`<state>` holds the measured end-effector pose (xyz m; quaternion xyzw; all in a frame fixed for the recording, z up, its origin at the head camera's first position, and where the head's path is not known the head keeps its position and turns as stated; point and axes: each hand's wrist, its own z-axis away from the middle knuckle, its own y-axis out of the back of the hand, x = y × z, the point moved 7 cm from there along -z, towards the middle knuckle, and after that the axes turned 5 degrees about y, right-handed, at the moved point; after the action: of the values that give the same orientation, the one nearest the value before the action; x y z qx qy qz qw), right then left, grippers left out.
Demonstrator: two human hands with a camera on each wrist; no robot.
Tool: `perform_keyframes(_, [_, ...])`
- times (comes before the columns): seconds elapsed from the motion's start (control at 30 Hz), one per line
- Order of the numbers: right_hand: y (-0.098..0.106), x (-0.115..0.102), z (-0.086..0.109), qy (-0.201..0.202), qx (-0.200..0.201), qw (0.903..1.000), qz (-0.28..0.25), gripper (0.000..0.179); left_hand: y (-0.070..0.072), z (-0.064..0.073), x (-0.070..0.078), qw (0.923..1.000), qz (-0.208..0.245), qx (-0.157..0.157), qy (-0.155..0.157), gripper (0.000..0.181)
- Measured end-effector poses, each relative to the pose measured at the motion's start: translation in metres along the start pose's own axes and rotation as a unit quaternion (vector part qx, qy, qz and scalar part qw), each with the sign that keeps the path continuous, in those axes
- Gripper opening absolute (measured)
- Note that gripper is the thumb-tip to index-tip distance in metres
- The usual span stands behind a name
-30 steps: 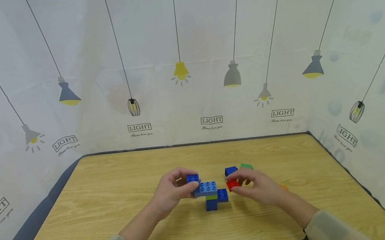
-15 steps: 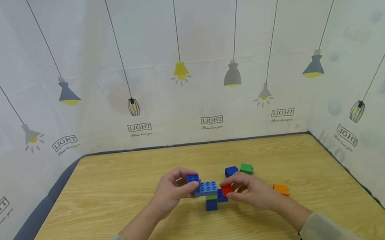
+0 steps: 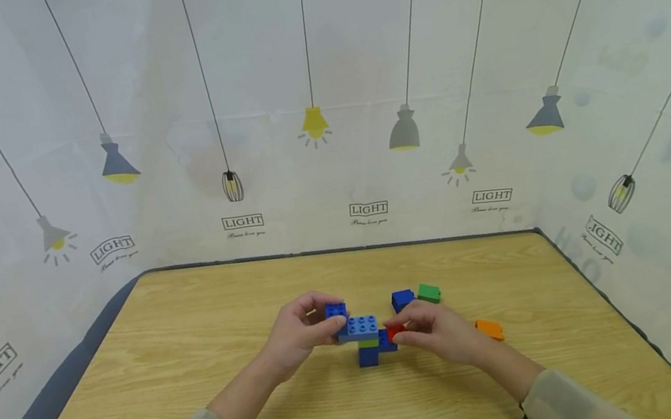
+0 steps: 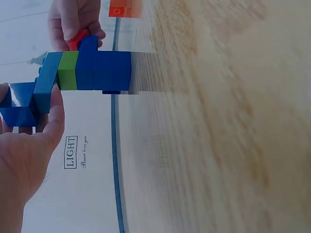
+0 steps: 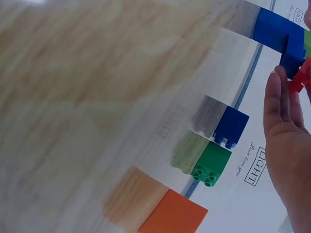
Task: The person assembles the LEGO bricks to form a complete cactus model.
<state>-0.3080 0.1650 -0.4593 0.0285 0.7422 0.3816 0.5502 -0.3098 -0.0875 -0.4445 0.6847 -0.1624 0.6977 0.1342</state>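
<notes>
A stack of blocks (image 3: 368, 357) on the counter (image 3: 226, 300) is steadied by the left hand (image 3: 293, 331), its grip closed round the top blue block (image 3: 335, 310). The red block (image 3: 395, 333) is pinched in the grip of the right hand (image 3: 439, 327), at the stack's jutting blue block (image 3: 385, 341); whether it is seated cannot be told. Past the right wrist is placed an orange block (image 3: 490, 330); farther off, a loose blue block (image 3: 403, 300) is set beside a green block (image 3: 429, 293). Behind, lamps are printed on a white sheet (image 3: 271, 118).

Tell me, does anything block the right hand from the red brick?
Nothing visible: the right hand pinches the red brick close by the blue brick jutting from the stack; nothing shows between the two bricks.
</notes>
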Motion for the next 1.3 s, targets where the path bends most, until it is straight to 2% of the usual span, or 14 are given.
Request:
perform_keyframes(0.17, [0.001,-0.002,-0.002,-0.005,0.005,0.9999,-0.011,0.032,-0.001,0.0,0.001,1.0,0.002,0.0,0.002,0.037])
perform_keyframes(0.4, [0.002,-0.003,-0.005,-0.023,0.007,0.9996,-0.017,0.025,-0.001,0.0,0.002,1.0,0.0,0.001,0.005,0.036])
perform_keyframes(0.67, [-0.001,-0.002,-0.005,-0.026,-0.002,0.9981,-0.056,0.028,-0.001,-0.001,0.002,1.0,-0.006,-0.005,0.002,0.038])
perform_keyframes(0.97, [-0.009,0.004,-0.002,-0.066,-0.001,0.9857,-0.155,0.032,-0.002,-0.001,0.001,1.0,-0.007,-0.002,0.006,0.037])
perform_keyframes(1.3, [-0.009,0.002,-0.003,-0.071,0.003,0.9842,-0.162,0.031,-0.002,0.0,0.002,0.9999,-0.011,0.002,0.007,0.037])
